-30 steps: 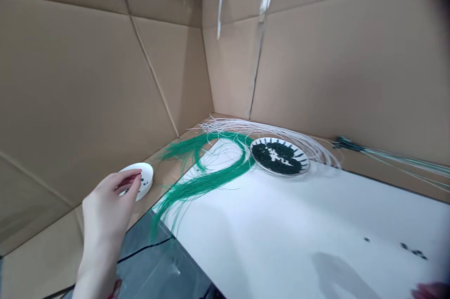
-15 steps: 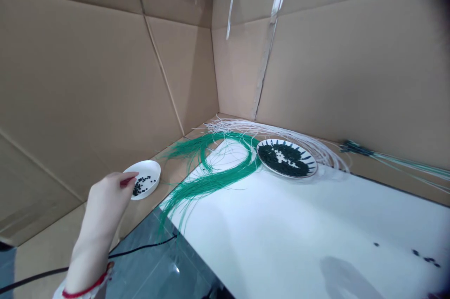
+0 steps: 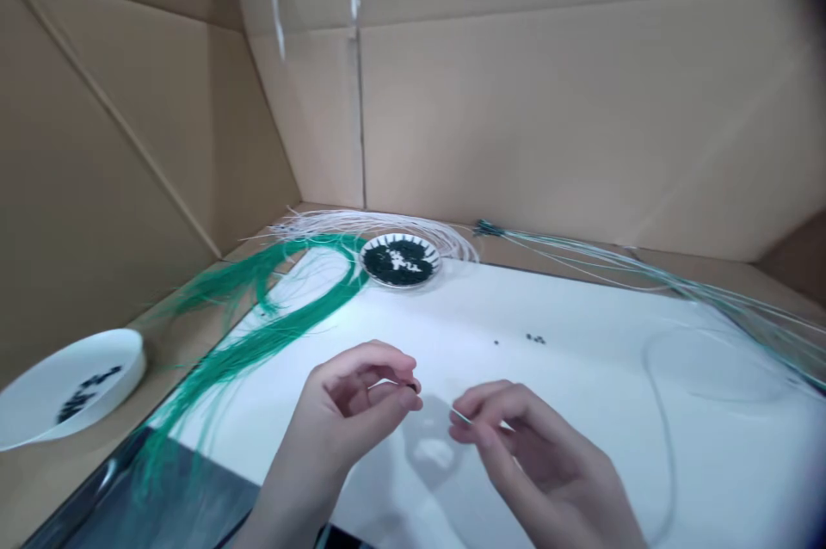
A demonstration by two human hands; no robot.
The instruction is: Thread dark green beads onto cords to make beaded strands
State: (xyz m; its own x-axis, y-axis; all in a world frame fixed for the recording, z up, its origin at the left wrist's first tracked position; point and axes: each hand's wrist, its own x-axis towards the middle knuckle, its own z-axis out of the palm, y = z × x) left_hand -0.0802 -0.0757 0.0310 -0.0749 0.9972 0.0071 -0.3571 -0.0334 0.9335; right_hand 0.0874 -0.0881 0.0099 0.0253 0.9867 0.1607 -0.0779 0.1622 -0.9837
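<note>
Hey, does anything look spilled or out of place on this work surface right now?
Yes: a few loose dark beads lie on the bare white sheet, outside both the patterned plate and the white dish. The green strands also trail off the sheet's left edge.

Ahead of your pinching left hand (image 3: 352,411) and right hand (image 3: 516,446) the white sheet (image 3: 568,308) lies open up to a few loose beads (image 3: 534,338), while green strands (image 3: 258,342) crowd your left and a clear loop (image 3: 703,360) your right.
</note>
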